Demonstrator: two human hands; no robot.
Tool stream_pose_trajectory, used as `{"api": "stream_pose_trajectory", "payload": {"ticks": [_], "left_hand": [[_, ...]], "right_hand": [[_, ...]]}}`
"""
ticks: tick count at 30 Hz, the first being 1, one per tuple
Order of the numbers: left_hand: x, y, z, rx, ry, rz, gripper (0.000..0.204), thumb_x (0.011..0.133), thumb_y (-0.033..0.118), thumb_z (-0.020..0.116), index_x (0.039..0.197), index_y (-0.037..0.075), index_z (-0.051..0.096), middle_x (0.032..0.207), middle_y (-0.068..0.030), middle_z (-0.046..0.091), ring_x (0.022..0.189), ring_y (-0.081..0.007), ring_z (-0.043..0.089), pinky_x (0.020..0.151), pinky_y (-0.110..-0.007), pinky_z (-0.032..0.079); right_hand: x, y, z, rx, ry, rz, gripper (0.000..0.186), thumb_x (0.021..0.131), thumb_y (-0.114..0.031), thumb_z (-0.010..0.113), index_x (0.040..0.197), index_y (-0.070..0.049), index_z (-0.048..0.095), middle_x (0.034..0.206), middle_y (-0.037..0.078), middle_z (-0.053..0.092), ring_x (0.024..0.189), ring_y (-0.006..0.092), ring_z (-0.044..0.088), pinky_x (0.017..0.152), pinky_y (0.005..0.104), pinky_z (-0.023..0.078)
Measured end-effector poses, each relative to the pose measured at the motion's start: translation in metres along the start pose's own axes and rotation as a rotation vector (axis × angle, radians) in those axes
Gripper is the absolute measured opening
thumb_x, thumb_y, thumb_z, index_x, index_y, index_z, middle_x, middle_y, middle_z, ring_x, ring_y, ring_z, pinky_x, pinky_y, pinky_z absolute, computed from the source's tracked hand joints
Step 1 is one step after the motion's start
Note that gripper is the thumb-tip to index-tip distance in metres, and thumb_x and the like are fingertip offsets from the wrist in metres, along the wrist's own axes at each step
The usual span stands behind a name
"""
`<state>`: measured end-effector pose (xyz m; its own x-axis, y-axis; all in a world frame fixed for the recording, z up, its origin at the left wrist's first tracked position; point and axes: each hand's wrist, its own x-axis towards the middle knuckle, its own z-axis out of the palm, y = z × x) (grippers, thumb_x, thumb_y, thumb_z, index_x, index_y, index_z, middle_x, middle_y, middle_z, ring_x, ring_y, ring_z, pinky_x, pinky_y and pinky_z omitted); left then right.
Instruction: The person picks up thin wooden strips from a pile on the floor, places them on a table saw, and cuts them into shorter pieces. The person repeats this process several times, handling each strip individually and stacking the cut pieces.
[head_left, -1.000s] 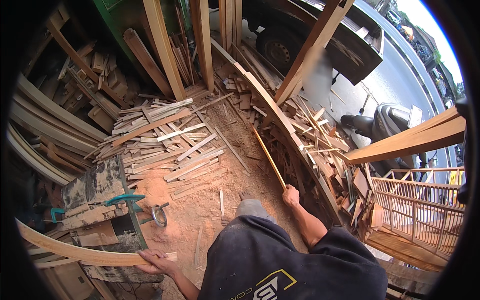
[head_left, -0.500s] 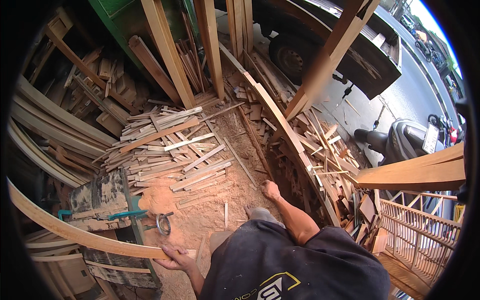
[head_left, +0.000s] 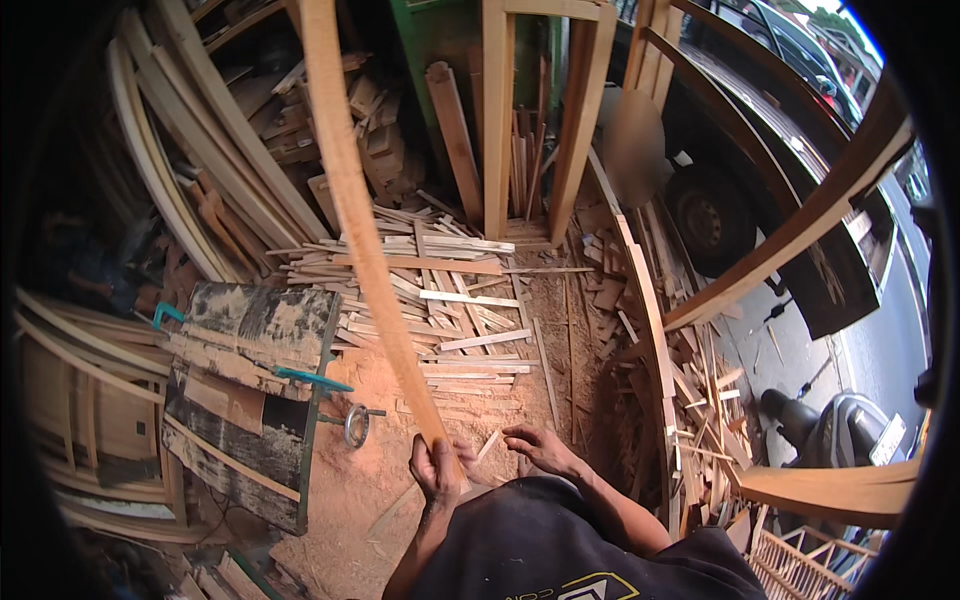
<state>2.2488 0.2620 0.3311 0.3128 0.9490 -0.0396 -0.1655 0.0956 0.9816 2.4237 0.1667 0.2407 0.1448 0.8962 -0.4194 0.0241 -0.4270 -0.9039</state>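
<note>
**Curved plank swung upright in view, right hand brought in beside the left**

Since the earlier frame, the curved plank (head_left: 364, 240) has been turned from low on the left to a steep line left of the view's centre, and the right hand (head_left: 543, 450) has been drawn in toward the left hand (head_left: 437, 470). The plank's near end is gripped by the left hand, fingers and thumb wrapped firmly around it; its far end is cut off by the top edge. The right hand is held just beside it, loosely half-curled, apart from the wood, with nothing seen in it.

Because such a long piece is supported visibly at one end only, it could be twisted out of the grip by its own leverage. The standing timber frame (head_left: 495, 130) could be knocked if the unseen end is swung wide, and the handwheel (head_left: 356, 425) or teal clamp (head_left: 315, 379) could be bumped if it is lowered leftward. Footing could be lost on sawdust (head_left: 330, 530) or loose offcut strips (head_left: 485, 340).

Lettering and a yellow-lined emblem are carried on the dark shirt (head_left: 560, 530) (partly cropped by the lower edge). A white plate (head_left: 887, 441) is fixed to the parked motorcycle (head_left: 843, 430), too small to be read surely.
</note>
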Motion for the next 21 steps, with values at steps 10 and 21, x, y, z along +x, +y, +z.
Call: {"api": "stream_pose_trajectory", "payload": {"ticks": [10,21], "left_hand": [[0.064,0.032,-0.032,0.13,0.036,0.046,0.033,0.103,0.032,0.047,0.091,0.003,0.054,0.076,0.0026,0.045,0.073,-0.0075,0.039,0.063,-0.025,0.035],[0.04,0.024,-0.074,0.325,-0.118,-0.116,0.041,0.103,0.04,0.04,0.089,0.004,0.052,0.065,-0.0035,0.057,0.046,-0.0136,0.059,0.041,-0.027,0.043]], "right_hand": [[0.012,-0.156,0.086,0.042,0.206,-0.257,0.022,0.099,-0.018,0.057,0.107,0.003,0.06,0.086,0.006,0.066,0.077,0.0129,0.063,0.072,0.0276,0.053],[-0.031,-0.171,0.025,-0.676,0.77,-0.5,0.007,0.091,-0.004,0.058,0.097,-0.004,0.062,0.087,0.017,0.065,0.081,0.0358,0.065,0.07,0.0421,0.052]]}}
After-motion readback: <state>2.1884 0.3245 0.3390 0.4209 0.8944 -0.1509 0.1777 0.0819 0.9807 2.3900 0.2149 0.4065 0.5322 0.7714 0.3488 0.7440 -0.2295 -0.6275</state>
